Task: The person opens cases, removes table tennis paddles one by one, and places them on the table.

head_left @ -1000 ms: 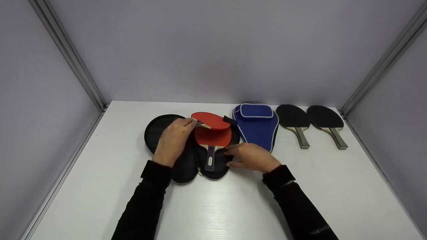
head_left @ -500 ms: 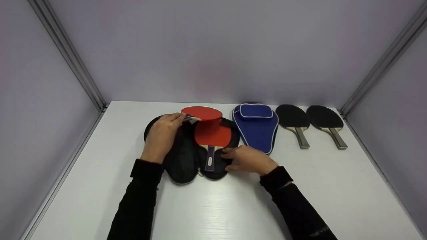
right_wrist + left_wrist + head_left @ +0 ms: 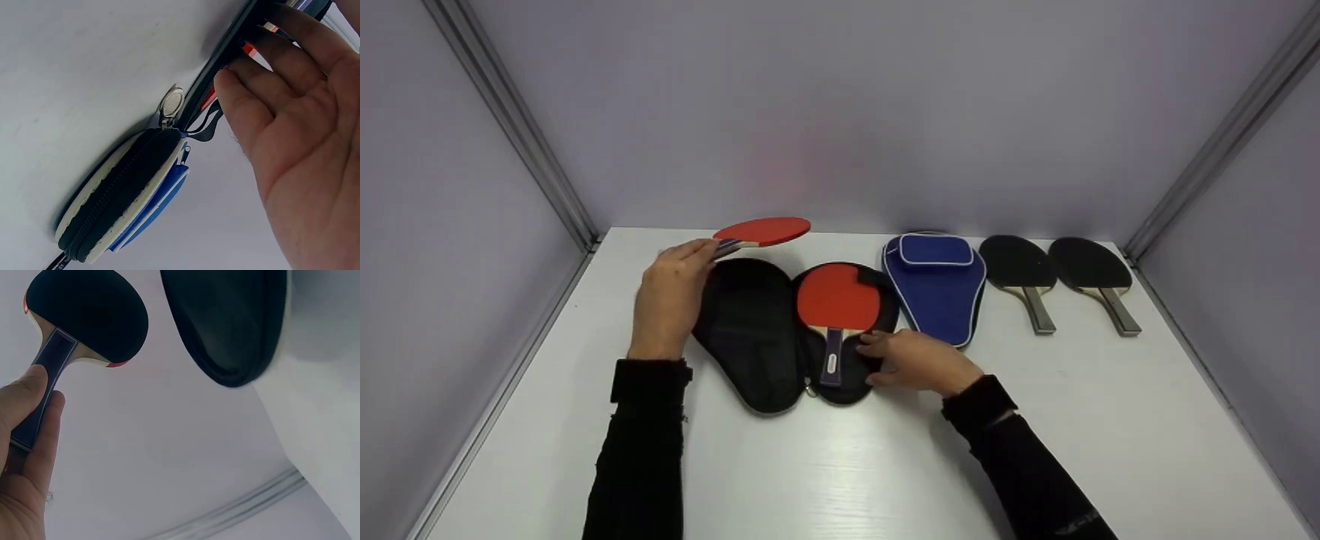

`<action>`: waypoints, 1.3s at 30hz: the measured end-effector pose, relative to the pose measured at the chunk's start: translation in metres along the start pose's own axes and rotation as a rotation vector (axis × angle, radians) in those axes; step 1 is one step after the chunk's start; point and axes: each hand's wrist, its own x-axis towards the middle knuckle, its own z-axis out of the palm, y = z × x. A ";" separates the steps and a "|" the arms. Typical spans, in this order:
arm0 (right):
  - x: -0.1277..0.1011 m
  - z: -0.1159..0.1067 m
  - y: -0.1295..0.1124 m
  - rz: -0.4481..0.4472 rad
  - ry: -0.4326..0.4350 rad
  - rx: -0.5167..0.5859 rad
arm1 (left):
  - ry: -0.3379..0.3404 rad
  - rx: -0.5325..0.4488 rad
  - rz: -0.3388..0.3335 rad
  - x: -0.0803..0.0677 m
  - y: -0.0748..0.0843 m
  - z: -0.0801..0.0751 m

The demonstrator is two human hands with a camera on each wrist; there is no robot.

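My left hand (image 3: 667, 300) grips the handle of a red-faced table tennis paddle (image 3: 765, 230), raised above the table behind the open black paddle case (image 3: 754, 337). In the left wrist view this paddle's underside (image 3: 90, 318) is black, with thumb and fingers around its dark blue handle (image 3: 56, 360). A second red paddle (image 3: 838, 300) lies in the right half of the case, handle toward me. My right hand (image 3: 922, 361) rests at that half's right edge, beside the paddle's handle. The right wrist view has its fingers (image 3: 259, 84) extended over the case rim, tips partly hidden.
A blue paddle case (image 3: 941, 289) with white piping stands right of the black case. Farther right lie two black paddles, one (image 3: 1020, 262) beside the other (image 3: 1091, 264). Pale walls (image 3: 840, 112) enclose the white table (image 3: 840, 465) at the back and sides.
My left hand has lifted the red paddle up and to the left, off the paddle in the case, whose face is now uncovered. My right hand has barely shifted.
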 end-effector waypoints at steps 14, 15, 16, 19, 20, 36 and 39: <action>0.000 -0.002 -0.003 0.012 -0.013 -0.002 | 0.079 -0.021 -0.193 -0.010 -0.047 -0.025; 0.000 -0.002 -0.003 0.013 -0.015 -0.002 | 0.081 -0.016 -0.208 -0.011 -0.050 -0.027; 0.000 -0.002 -0.003 0.013 -0.017 -0.001 | 0.080 -0.013 -0.223 -0.012 -0.054 -0.029; 0.000 -0.001 -0.002 0.014 -0.021 0.001 | 0.068 0.002 -0.274 -0.015 -0.063 -0.034; 0.000 -0.001 -0.002 0.013 -0.019 -0.001 | 0.063 0.006 -0.291 -0.016 -0.066 -0.036; 0.001 -0.002 -0.002 0.009 -0.010 -0.011 | 0.104 0.009 -0.486 -0.032 -0.102 -0.046; 0.000 -0.003 -0.003 0.008 -0.007 0.001 | 0.103 0.011 -0.516 -0.034 -0.107 -0.045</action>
